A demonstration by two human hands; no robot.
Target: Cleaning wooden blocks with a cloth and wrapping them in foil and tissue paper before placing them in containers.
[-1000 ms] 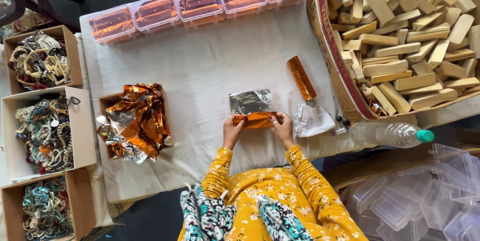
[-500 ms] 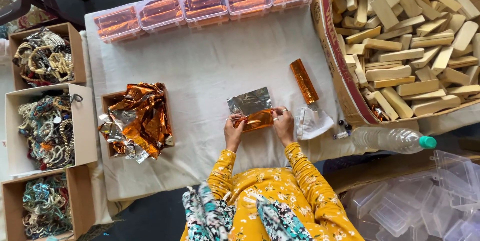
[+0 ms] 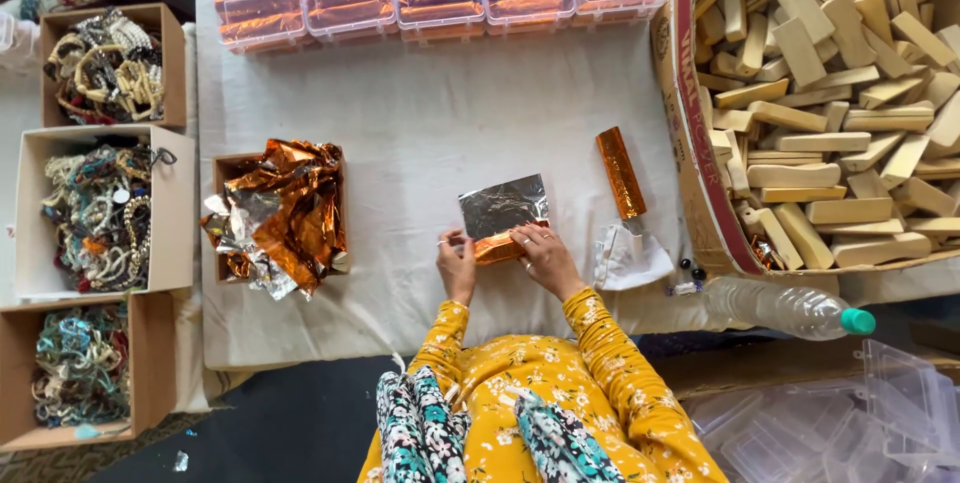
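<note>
your left hand and right hand sit side by side on the white cloth, both pressed onto a foil sheet that lies silver side up with its near edge rolled into an orange fold right under your fingertips. your left fingers are curled down on the left end of that fold, pinching it lightly; your right fingers lie flatter, bent over the right end and touching the foil. neither hand is fully closed, and you cannot tell whether a block is inside the roll. the loose silver part of the sheet spreads away from your fingertips. just beyond your right fingers and off to the right lies a wrapped orange bar, apart from the sheet, and near your right wrist rests a white bag. further right is a carton piled with wooden blocks, and a plastic bottle lies below it. to the left of your left fingers, well apart, a small box holds crumpled foil. past it stand three boxes of bangles. far ahead of your fingertips a row of clear cases holds orange bars.
</note>
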